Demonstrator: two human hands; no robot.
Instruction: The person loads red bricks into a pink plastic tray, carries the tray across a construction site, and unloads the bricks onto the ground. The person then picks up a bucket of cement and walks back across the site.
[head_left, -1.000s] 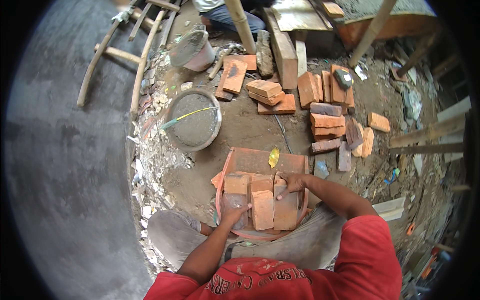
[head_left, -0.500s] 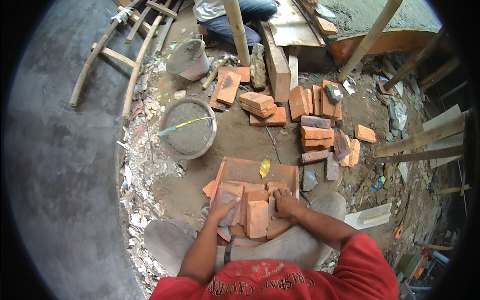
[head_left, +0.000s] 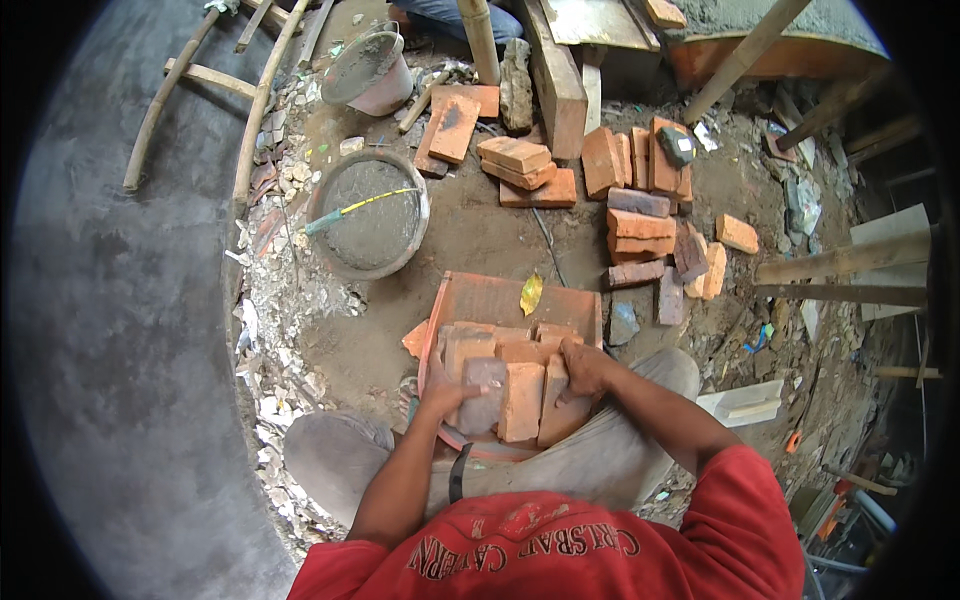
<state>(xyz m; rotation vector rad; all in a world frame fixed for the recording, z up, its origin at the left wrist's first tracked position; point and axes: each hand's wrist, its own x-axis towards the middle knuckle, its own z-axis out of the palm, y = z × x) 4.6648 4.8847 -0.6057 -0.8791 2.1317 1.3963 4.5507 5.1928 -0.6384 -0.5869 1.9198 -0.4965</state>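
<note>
Between my bent legs lies an orange open tray holding several bricks. A dark grey-faced brick, an orange brick and a brownish brick stand side by side at its near end. My left hand grips the grey-faced brick from the left, thumb across its face. At the other side, my right hand is closed over the upper part of the brownish brick. Part of each hand's grip is hidden. More bricks sit behind this row, and a yellow leaf lies on the tray's far end.
A round tub of wet mortar with a yellow-and-green tool across it stands ahead left, a mortar bucket beyond. Loose bricks are piled ahead right. Bamboo poles rise farther off; a person's leg shows at the top.
The grey-faced brick has come in against the orange brick, my left hand moving right with it. My right hand still holds the brownish brick. The view has tilted, showing less of the other person.
</note>
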